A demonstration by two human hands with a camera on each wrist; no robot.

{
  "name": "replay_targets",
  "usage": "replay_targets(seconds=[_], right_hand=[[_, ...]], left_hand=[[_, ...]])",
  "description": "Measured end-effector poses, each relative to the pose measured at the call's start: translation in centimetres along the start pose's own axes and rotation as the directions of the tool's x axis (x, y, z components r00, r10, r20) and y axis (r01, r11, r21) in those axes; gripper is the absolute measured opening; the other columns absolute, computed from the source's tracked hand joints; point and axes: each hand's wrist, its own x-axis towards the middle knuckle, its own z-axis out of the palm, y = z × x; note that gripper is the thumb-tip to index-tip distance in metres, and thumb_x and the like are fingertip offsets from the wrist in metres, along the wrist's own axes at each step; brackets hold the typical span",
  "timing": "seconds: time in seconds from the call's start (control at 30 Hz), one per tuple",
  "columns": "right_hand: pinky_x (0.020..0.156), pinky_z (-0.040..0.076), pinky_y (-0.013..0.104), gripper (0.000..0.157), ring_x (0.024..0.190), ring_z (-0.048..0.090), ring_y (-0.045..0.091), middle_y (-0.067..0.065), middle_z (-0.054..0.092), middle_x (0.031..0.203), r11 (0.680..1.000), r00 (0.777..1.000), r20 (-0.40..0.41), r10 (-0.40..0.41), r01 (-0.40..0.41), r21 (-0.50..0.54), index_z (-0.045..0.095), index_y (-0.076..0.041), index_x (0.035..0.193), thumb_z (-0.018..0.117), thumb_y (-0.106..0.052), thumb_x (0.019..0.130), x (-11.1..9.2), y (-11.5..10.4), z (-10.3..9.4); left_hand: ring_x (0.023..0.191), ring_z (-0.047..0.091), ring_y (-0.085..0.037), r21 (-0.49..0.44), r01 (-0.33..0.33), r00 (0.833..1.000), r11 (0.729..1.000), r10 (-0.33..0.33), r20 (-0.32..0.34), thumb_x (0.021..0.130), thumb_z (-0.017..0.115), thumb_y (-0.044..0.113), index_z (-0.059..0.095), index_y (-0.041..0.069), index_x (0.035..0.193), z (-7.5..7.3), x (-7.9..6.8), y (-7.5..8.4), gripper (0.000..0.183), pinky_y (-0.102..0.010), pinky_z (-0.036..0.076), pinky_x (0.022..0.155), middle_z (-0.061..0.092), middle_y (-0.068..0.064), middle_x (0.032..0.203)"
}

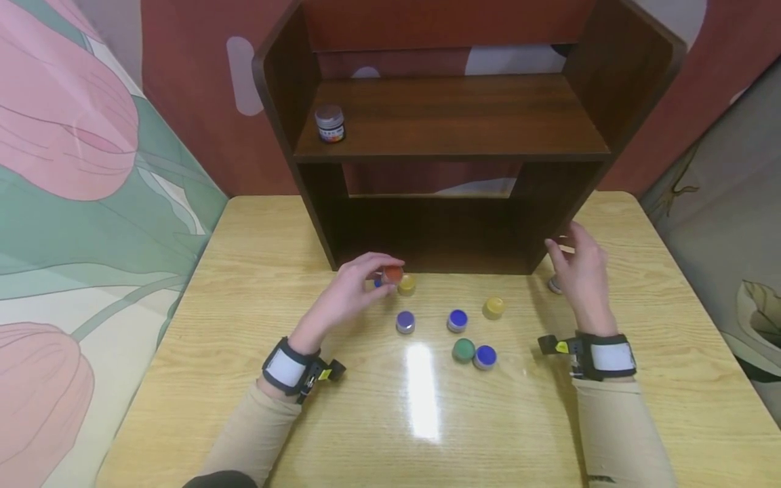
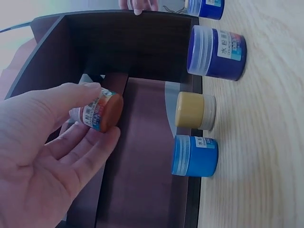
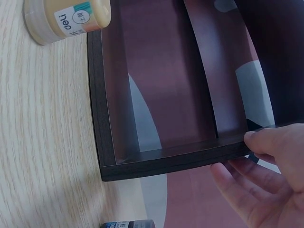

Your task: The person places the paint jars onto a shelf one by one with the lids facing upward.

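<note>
My left hand (image 1: 360, 281) grips an orange-brown paint jar (image 2: 111, 111) between thumb and fingers, in front of the lower opening of the dark wooden shelf (image 1: 451, 159). Its clear lid points upward in the left wrist view, partly covered by the fingers. Just below stand a yellow jar (image 2: 190, 111), lid down, and a light blue jar (image 2: 194, 156). At the shelf's right side panel, my right hand (image 1: 582, 271) holds the panel's front edge, thumb (image 3: 259, 140) on the edge and fingers on the outer side. A jar (image 1: 554, 285) stands beside that hand, partly hidden.
One jar (image 1: 330, 123) stands at the left of the upper shelf board. On the wooden table (image 1: 342, 434) are a purple jar (image 1: 405, 322), a green jar (image 1: 464, 350), another yellow jar (image 1: 494, 308) and two blue jars, one (image 1: 457, 320) behind the other (image 1: 485, 357).
</note>
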Motion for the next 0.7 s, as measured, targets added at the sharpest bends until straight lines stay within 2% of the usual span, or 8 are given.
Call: replay_targets(seconds=[0.3,0.43,0.7], right_hand=[[0.087,0.056,0.055,0.037,0.110,0.067,0.041,0.023,0.065,0.128,1.000,1.000,0.000,-0.008,0.008,0.010,0.056,-0.004,0.134,0.058,-0.019,0.100,-0.03,0.10,-0.02],[0.086,0.056,0.056,0.037,0.110,0.067,0.042,0.024,0.065,0.127,1.000,1.000,-0.002,-0.016,0.016,0.012,0.056,-0.003,0.134,0.058,-0.019,0.100,0.01,0.06,-0.08],[0.087,0.056,0.057,0.038,0.112,0.065,0.042,0.025,0.064,0.128,1.000,1.000,0.010,-0.013,0.013,0.014,0.055,-0.002,0.135,0.057,-0.019,0.101,-0.11,0.18,-0.12]], left_hand=[[0.109,0.067,-0.014,-0.001,-0.024,0.998,1.000,0.024,-0.058,0.090,0.075,0.017,0.066,0.019,0.128,-0.15,0.00,0.12,0.039,-0.032,0.057,0.095,0.067,0.000,0.130],[0.113,0.067,-0.014,0.004,-0.034,0.996,0.999,0.034,-0.087,0.090,0.075,0.017,0.067,0.018,0.126,-0.46,-0.01,0.38,0.037,-0.034,0.056,0.098,0.068,0.000,0.130],[0.112,0.069,-0.018,-0.049,-0.053,0.992,0.997,0.047,-0.120,0.091,0.073,0.015,0.066,0.014,0.128,-0.88,0.20,1.02,0.038,-0.035,0.059,0.094,0.068,-0.004,0.129]])
